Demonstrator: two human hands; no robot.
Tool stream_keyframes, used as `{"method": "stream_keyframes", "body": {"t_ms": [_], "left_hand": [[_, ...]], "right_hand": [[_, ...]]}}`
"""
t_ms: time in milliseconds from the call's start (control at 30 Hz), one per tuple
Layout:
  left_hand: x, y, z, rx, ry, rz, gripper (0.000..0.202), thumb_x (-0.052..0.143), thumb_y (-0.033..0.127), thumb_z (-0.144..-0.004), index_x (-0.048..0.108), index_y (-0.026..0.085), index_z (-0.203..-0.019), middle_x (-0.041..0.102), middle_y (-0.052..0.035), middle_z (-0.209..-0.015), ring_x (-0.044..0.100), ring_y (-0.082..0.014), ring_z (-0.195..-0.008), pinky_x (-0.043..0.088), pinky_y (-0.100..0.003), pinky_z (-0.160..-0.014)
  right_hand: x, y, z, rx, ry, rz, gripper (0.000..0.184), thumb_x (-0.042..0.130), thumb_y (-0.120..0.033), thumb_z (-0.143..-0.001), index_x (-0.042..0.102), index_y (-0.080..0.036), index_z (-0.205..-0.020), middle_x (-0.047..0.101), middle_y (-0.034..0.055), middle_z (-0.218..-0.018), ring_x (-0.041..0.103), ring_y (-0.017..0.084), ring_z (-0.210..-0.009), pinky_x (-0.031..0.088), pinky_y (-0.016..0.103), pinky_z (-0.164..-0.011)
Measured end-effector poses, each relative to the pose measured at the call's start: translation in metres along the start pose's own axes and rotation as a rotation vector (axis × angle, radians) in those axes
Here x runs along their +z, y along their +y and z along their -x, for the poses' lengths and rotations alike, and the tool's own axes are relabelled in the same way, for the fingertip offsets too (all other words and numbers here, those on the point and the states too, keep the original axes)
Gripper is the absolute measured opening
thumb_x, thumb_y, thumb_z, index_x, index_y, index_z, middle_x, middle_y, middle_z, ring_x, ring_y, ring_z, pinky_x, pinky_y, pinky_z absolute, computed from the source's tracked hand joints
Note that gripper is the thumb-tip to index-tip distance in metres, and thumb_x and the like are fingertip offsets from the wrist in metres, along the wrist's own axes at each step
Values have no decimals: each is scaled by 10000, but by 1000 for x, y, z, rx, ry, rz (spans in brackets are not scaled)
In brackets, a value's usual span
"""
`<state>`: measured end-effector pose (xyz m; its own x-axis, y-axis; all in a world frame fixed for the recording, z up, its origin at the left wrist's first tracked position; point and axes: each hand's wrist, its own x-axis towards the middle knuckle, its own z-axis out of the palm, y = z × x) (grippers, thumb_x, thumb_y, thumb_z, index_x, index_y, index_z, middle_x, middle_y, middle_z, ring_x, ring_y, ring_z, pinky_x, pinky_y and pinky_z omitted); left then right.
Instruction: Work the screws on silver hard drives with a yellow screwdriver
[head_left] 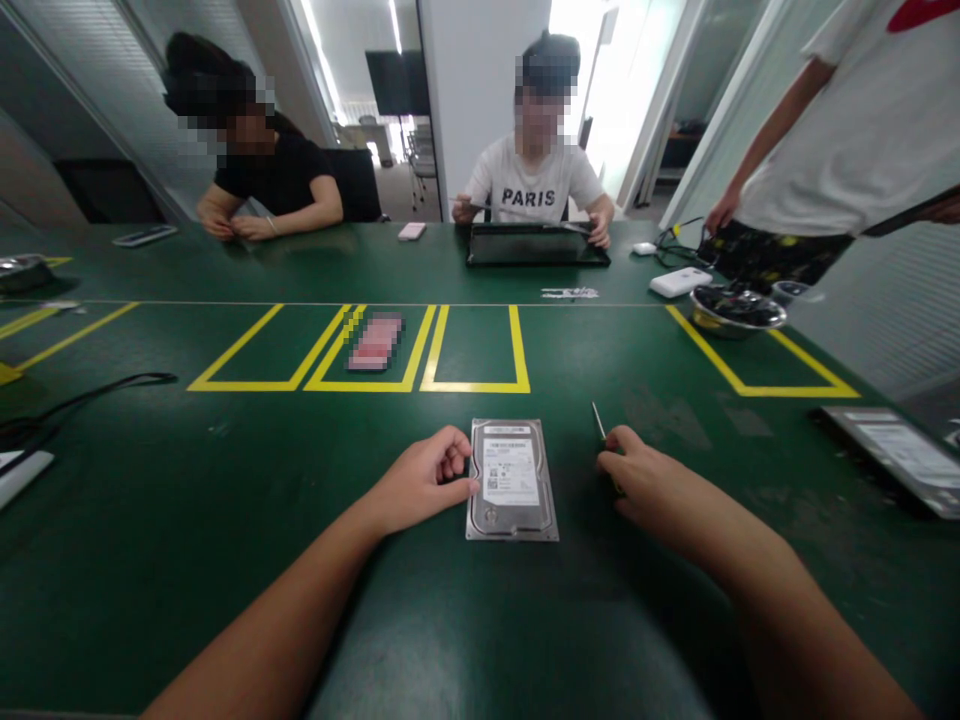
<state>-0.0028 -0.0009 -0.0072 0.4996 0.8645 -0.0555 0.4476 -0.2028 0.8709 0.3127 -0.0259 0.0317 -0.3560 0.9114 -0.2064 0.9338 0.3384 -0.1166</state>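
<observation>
A silver hard drive [513, 480] with a white label lies flat on the green table [420, 620]. My left hand [424, 478] rests at its left edge; the thumb and curled fingers are apart, and their tips touch or nearly touch the metal rim without wrapping round it. To the right of the drive, my right hand [637, 470] is closed round a screwdriver [598, 420]. Its thin metal shaft points up and away from me, while the handle is mostly hidden in the fingers. The screwdriver tip is apart from the drive.
Another hard drive [900, 455] lies at the right. Yellow tape [476, 387] marks boxes beyond my hands; a pixelated phone [377, 342] lies in one. A metal bowl [739, 312] holds dark items. Black cable [90, 395] lies left. Two people sit opposite; one person stands right.
</observation>
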Motion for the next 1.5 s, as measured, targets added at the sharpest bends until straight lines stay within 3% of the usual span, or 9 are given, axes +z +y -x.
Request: {"method": "stream_keyframes", "body": {"t_ms": [200, 400, 467, 567, 700, 900, 1367, 1500], "left_hand": [[2, -2, -1, 6, 9, 3, 276, 683, 321, -819, 515, 195, -998, 515, 32, -813, 498, -115, -717, 406, -233, -635], [2, -2, 0, -1, 7, 11, 271, 687, 308, -822, 518, 195, -1002, 522, 30, -821, 507, -117, -723, 407, -237, -636], [2, -2, 0, -1, 7, 19, 270, 687, 308, -824, 518, 196, -1001, 521, 31, -820, 508, -116, -721, 408, -237, -636], [2, -1, 0, -2, 5, 21, 269, 687, 309, -827, 518, 196, -1002, 520, 33, -815, 506, -113, -713, 407, -235, -631], [2, 1, 1, -4, 6, 11, 273, 694, 310, -822, 520, 198, -999, 528, 33, -818, 514, -116, -722, 413, -236, -637], [4, 1, 1, -13, 9, 12, 264, 686, 294, -823, 514, 199, -999, 530, 34, -813, 518, -117, -714, 413, -239, -633], [3, 7, 3, -9, 33, 9, 314, 698, 296, -799, 483, 207, -1009, 517, 25, -847, 510, -125, -750, 444, -251, -671], [-7, 14, 4, -31, 49, -116, 311, 690, 335, -797, 508, 208, -1015, 558, 2, -875, 549, -148, -779, 480, -274, -699]], "right_hand": [[-3, 4, 3, 44, -49, 8, 320, 599, -41, -734, 686, -163, -1016, 556, 134, -1161, 674, 218, -854, 569, 381, -811], [-8, 0, 3, -24, 97, 4, 309, 605, -242, -859, 647, -148, -1150, 565, 157, -1156, 637, 285, -986, 545, 460, -891], [-8, -6, 3, -65, 135, -39, 416, 614, -329, -877, 610, -152, -1254, 545, 171, -1248, 619, 301, -1070, 529, 466, -946], [-3, -17, 4, -145, 116, -99, 753, 710, -446, -803, 440, -228, -1472, 424, 179, -1465, 512, 358, -1280, 464, 498, -1053], [8, -29, 2, -186, 30, -96, 1005, 785, -486, -717, 270, -307, -1560, 335, 205, -1554, 420, 416, -1370, 410, 564, -1081], [12, -33, -1, -221, -6, -62, 987, 799, -491, -701, 335, -268, -1544, 362, 250, -1540, 386, 447, -1386, 371, 607, -1084], [15, -31, -5, -336, 66, -98, 943, 799, -463, -709, 392, -201, -1519, 400, 212, -1538, 391, 412, -1379, 356, 578, -1103], [17, -31, -6, -348, 80, -111, 927, 781, -468, -730, 382, -201, -1523, 393, 216, -1542, 389, 413, -1381, 354, 588, -1100]]}}
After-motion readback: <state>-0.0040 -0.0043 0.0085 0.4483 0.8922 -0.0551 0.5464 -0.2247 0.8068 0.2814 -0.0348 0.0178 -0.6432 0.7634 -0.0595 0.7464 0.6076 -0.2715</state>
